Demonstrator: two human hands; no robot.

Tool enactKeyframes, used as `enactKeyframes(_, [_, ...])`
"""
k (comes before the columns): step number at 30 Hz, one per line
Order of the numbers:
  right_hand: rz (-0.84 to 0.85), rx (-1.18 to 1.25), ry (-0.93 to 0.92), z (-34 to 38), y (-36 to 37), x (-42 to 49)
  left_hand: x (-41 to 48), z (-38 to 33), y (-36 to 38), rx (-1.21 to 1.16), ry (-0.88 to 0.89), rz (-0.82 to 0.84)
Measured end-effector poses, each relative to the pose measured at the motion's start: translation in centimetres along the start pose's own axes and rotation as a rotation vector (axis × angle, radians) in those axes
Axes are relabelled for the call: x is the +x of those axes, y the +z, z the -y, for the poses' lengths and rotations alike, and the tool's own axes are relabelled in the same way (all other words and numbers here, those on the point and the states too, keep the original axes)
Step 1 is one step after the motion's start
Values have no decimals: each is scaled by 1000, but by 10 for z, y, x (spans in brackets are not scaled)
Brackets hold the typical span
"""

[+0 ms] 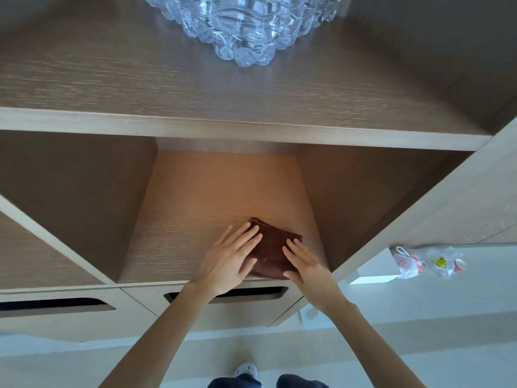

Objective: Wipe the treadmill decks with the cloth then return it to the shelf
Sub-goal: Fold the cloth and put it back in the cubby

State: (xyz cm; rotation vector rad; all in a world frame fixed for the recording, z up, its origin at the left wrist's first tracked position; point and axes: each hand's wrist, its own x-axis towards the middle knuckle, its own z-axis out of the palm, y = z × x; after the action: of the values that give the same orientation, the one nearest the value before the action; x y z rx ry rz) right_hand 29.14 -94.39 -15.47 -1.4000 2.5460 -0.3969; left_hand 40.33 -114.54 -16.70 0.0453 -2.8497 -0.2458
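A folded dark brown cloth (272, 249) lies near the front edge of the wooden shelf (195, 219), inside the middle compartment. My left hand (228, 254) lies flat over the cloth's left side with straight fingers. On the cloth's right side my right hand (303, 261) rests, fingers also straight. Both hands press on the cloth without gripping it. No treadmill is in view.
A pack of clear plastic water bottles (243, 26) stands on the upper shelf. Side panels wall in the compartment left and right. Below are drawers with dark slot handles (251, 292). A plastic bag with cups (425, 261) lies on the floor at right.
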Motion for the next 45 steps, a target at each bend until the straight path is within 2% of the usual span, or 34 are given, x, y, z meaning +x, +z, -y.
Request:
enactKeyframes(3, [25,-1,-80,6,8,-1,8,-9,10,48,-30,94])
enactKeyframes(5, [51,-7,-72,3,9,7,16,-2,17,15,-120,202])
enactKeyframes(8, [99,-47,-36,-5,-2,23,27,3,18,-38,-155,255])
enactKeyframes(10, [120,-54,5,-5,-9,30,28,-4,16,-1,-159,233])
enactKeyframes(13, [38,-63,66,0,-6,24,11,-28,13,-33,-179,87])
enactKeyframes(16, [-15,-18,25,6,7,2,-16,-47,19,-112,-223,8])
enactKeyframes(21, [-20,-41,9,1,16,1,-18,-45,28,-41,-212,63])
enactKeyframes(31, [128,-157,184,-13,-22,79,72,-10,41,-12,-309,272])
enactKeyframes(37, [39,-79,155,-11,-3,41,26,-33,45,-11,-326,130])
enactKeyframes(40, [90,-4,183,-9,5,41,18,-33,51,12,-352,143])
enactKeyframes(45, [162,-57,246,-15,1,72,45,-19,56,46,-404,197])
